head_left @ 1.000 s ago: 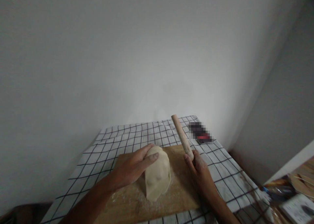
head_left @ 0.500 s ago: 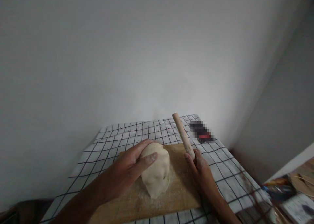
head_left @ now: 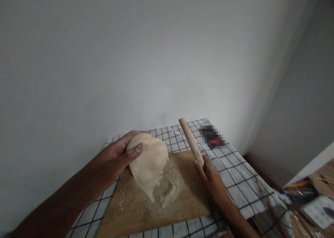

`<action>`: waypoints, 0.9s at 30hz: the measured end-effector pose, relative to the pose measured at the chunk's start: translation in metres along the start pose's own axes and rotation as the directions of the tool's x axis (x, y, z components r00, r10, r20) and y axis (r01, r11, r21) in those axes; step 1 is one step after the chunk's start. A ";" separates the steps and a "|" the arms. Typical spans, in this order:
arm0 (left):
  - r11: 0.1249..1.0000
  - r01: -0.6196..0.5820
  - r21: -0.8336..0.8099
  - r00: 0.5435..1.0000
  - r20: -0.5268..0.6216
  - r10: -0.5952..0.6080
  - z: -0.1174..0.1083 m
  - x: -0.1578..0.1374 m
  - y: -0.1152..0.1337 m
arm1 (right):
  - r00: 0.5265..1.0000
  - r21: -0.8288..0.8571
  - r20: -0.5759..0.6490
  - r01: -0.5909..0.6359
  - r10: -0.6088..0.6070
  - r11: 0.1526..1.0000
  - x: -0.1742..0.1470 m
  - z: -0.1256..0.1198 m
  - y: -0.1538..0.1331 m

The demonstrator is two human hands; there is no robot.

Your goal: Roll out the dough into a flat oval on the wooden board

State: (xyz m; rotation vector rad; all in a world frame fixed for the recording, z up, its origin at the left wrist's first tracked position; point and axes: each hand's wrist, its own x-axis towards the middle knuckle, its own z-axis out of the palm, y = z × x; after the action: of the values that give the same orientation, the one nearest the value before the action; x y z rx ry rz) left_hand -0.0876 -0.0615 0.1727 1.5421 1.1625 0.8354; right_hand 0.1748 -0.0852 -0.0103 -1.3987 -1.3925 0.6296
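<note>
My left hand (head_left: pixel 127 149) grips a large pale lump of dough (head_left: pixel 148 158) by its left side, thumb across the front and the other fingers behind it. The dough is held up over the wooden board (head_left: pixel 188 203), its lower end drawn to a point. A smaller piece of dough (head_left: pixel 170 194) and loose flour lie on the board below it. My right hand (head_left: pixel 210 172) is wrapped round the lower end of a wooden rolling pin (head_left: pixel 191 140), which slants up and to the left, above the board's right edge.
The board rests on a white cloth with dark checks (head_left: pixel 240 175) covering the table. A pixelated dark and red object (head_left: pixel 212 137) lies at the back right. A white wall (head_left: pixel 156 57) stands behind. Bags and boxes (head_left: pixel 313 196) sit lower at the right.
My left hand has lifted the dough off the board and shifted it left, exposing the floury patch and small piece beneath. The rolling pin stays in my right hand, nearly unmoved.
</note>
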 end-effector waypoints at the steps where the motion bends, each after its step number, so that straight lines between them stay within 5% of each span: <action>1: 0.999 0.018 -0.033 1.000 0.016 -0.018 0.001 0.000 -0.003 | 1.000 -0.002 0.002 -0.002 0.002 1.000 0.000 0.000 0.000; 7: 0.992 0.109 0.063 0.968 0.219 -0.120 0.025 0.011 -0.045 | 1.000 0.023 0.014 -0.011 0.010 1.000 0.001 -0.002 0.002; 11: 0.967 0.008 0.254 0.935 0.341 -0.098 0.039 0.032 -0.079 | 1.000 0.032 0.018 -0.011 0.011 0.999 0.001 -0.002 0.004; 21: 0.950 -0.127 0.285 0.968 0.246 0.056 0.035 0.048 -0.120 | 0.999 -0.012 0.024 -0.028 0.028 1.000 0.001 -0.003 0.004; 27: 0.746 -0.309 0.590 0.948 0.124 0.294 0.036 0.045 -0.125 | 0.999 -0.021 0.041 -0.021 0.021 1.000 0.001 -0.004 0.005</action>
State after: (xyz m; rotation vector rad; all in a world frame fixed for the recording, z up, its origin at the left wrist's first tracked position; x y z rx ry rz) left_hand -0.0745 -0.0240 0.0415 2.3173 1.2491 0.6729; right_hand 0.1801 -0.0843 -0.0130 -1.4252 -1.4222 0.6631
